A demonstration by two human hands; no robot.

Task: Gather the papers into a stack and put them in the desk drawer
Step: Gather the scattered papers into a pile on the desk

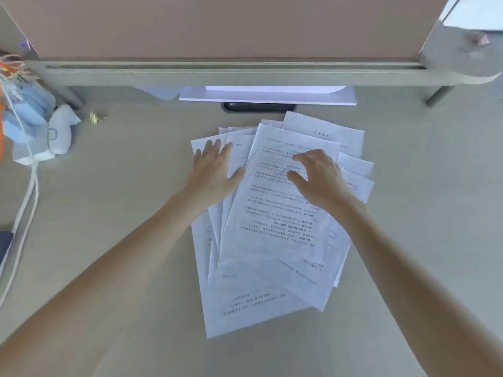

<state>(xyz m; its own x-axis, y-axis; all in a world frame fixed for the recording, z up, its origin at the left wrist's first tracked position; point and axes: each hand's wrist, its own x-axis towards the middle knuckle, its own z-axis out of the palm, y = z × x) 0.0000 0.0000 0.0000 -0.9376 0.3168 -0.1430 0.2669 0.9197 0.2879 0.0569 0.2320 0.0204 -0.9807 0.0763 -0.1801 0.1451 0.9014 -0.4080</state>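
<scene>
Several printed white papers (272, 235) lie fanned in a loose, overlapping pile in the middle of the pale wooden desk (122, 208). My left hand (212, 172) rests flat on the pile's upper left sheets, fingers spread. My right hand (318, 178) presses on the top sheet's upper right part, fingers curled and apart. Neither hand grips a sheet. No drawer is in view.
A grey shelf rail (245, 74) spans the back, with a brown partition (217, 23) behind it. White sheets (266, 95) lie under the rail above a black cable slot (258, 107). At left sit a small white plush toy (61, 129), gold clips (95, 117) and a white cable (27, 186).
</scene>
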